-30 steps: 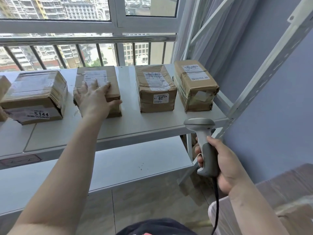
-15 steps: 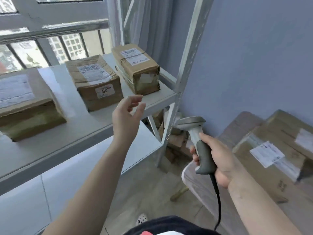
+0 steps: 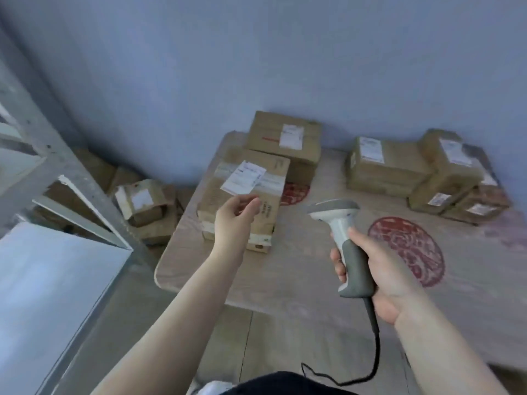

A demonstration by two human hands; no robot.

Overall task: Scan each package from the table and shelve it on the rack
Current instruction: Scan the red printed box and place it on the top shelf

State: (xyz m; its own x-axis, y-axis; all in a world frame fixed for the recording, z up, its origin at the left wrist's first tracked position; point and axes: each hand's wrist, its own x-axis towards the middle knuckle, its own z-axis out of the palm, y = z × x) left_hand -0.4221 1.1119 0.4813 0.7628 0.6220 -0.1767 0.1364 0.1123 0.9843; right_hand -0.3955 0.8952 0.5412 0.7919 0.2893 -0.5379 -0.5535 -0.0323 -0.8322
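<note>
My left hand (image 3: 236,216) hangs empty, fingers loosely curled, over the near package (image 3: 242,201) on the desk (image 3: 313,269). Right hand (image 3: 379,269) clenches the scanner (image 3: 346,243). Risks, I'd guess: its label (image 3: 243,181) looks half-peeled, could misread; one-handed lift may slip; cable (image 3: 370,352) could snag.
</note>
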